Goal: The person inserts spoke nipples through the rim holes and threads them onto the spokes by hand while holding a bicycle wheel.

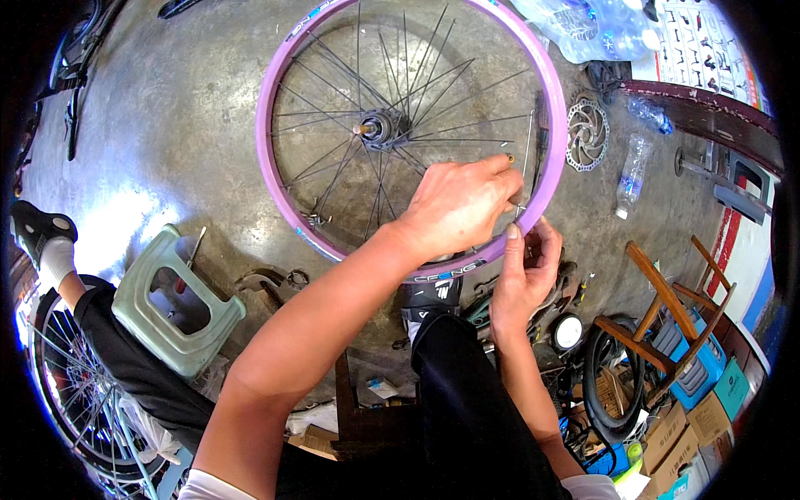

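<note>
A purple bicycle wheel rim (552, 125) with dark spokes and a hub (385, 130) is in the upper middle, over my shoe. My left hand (457, 202) reaches across the wheel's lower right, fingers curled in a pinch, with a tiny brass-coloured piece (510, 159) at the fingertips; whether it grips this is unclear. A loose-looking silver spoke (528, 137) runs down behind those fingers. Lower right, my right hand (525, 267) grips the rim from outside, thumb against it and fingers curled round.
A brake rotor (587, 135), plastic bottle (632, 179) and wooden stool (660, 306) are to the right. A pale green plastic stool (133, 308) stands lower left, beside my outstretched leg. Scattered tools, a tyre (607, 415) and cardboard boxes (667, 450) crowd the lower right.
</note>
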A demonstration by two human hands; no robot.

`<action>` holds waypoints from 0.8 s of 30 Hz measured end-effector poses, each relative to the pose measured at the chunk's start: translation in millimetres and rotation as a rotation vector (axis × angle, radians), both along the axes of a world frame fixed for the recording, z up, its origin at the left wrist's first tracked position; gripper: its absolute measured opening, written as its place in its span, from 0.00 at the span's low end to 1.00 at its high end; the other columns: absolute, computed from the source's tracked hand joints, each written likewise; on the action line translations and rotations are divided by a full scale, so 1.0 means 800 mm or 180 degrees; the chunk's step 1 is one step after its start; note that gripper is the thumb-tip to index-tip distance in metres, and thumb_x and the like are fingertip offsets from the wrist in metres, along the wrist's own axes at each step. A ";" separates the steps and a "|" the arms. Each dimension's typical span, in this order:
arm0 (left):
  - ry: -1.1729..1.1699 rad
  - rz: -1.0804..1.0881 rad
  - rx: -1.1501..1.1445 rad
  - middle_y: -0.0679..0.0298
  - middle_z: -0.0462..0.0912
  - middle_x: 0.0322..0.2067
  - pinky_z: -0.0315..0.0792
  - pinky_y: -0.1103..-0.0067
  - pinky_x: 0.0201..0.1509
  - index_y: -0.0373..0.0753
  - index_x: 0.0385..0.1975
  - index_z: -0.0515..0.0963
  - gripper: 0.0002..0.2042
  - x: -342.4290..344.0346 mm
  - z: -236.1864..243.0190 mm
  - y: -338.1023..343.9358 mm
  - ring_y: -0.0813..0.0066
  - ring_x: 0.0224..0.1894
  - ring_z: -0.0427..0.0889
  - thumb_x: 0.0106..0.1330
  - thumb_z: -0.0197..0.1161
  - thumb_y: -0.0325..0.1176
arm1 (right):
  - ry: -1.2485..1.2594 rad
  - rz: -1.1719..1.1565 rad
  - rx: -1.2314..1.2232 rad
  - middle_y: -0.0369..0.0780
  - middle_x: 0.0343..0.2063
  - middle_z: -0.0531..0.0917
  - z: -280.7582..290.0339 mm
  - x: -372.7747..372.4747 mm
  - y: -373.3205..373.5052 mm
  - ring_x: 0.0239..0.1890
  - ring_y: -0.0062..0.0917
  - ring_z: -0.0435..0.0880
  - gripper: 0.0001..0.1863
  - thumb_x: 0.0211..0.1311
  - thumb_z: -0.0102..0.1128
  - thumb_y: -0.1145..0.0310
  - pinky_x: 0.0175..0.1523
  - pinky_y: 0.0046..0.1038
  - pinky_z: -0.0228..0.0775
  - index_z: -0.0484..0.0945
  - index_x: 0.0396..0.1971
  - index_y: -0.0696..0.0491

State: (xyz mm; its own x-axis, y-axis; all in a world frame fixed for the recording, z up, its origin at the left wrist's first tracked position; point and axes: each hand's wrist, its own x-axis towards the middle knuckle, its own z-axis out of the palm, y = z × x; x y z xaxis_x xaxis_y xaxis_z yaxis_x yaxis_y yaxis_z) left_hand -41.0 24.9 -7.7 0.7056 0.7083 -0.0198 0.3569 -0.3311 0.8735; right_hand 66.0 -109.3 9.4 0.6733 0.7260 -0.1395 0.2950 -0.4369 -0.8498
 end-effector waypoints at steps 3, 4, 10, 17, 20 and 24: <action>-0.0001 0.0019 -0.0010 0.63 0.78 0.33 0.77 0.61 0.36 0.42 0.32 0.80 0.04 0.002 -0.002 -0.001 0.54 0.36 0.84 0.61 0.66 0.32 | 0.0038 -0.0082 0.0070 0.35 0.43 0.74 0.003 -0.004 0.005 0.40 0.17 0.73 0.14 0.70 0.63 0.72 0.46 0.21 0.70 0.76 0.52 0.60; 0.0003 0.0025 -0.0003 0.62 0.78 0.33 0.77 0.61 0.36 0.42 0.32 0.79 0.04 0.003 -0.002 -0.001 0.54 0.36 0.84 0.61 0.66 0.33 | -0.0002 -0.0049 0.0056 0.35 0.43 0.74 0.003 -0.003 0.005 0.40 0.17 0.73 0.14 0.70 0.64 0.72 0.45 0.22 0.70 0.76 0.52 0.60; -0.0008 0.0086 -0.0133 0.63 0.78 0.33 0.76 0.62 0.35 0.43 0.35 0.81 0.05 0.003 -0.003 -0.004 0.55 0.35 0.83 0.61 0.67 0.32 | -0.0245 0.0154 -0.0103 0.37 0.41 0.74 0.006 0.005 0.006 0.39 0.19 0.73 0.14 0.70 0.64 0.72 0.45 0.23 0.70 0.76 0.51 0.61; -0.0171 0.0065 0.0030 0.65 0.79 0.34 0.77 0.64 0.34 0.45 0.36 0.85 0.06 0.001 -0.003 -0.006 0.60 0.34 0.85 0.60 0.67 0.32 | -0.0354 0.0176 -0.0110 0.37 0.41 0.74 0.007 0.004 0.005 0.38 0.20 0.74 0.15 0.69 0.63 0.72 0.44 0.24 0.70 0.76 0.52 0.60; -0.0211 0.0109 0.0178 0.66 0.80 0.34 0.78 0.65 0.34 0.44 0.37 0.85 0.07 0.003 -0.008 -0.010 0.61 0.34 0.85 0.60 0.66 0.31 | -0.0425 0.0217 -0.0102 0.38 0.42 0.74 0.008 0.003 0.007 0.39 0.21 0.74 0.16 0.69 0.63 0.72 0.44 0.24 0.70 0.75 0.52 0.60; -0.0246 0.0077 0.0361 0.65 0.80 0.35 0.78 0.66 0.35 0.44 0.38 0.86 0.07 0.004 -0.009 -0.010 0.60 0.34 0.86 0.61 0.65 0.30 | -0.0531 0.0273 -0.0184 0.38 0.44 0.74 0.006 0.004 0.005 0.40 0.21 0.75 0.16 0.69 0.63 0.72 0.44 0.24 0.71 0.74 0.53 0.60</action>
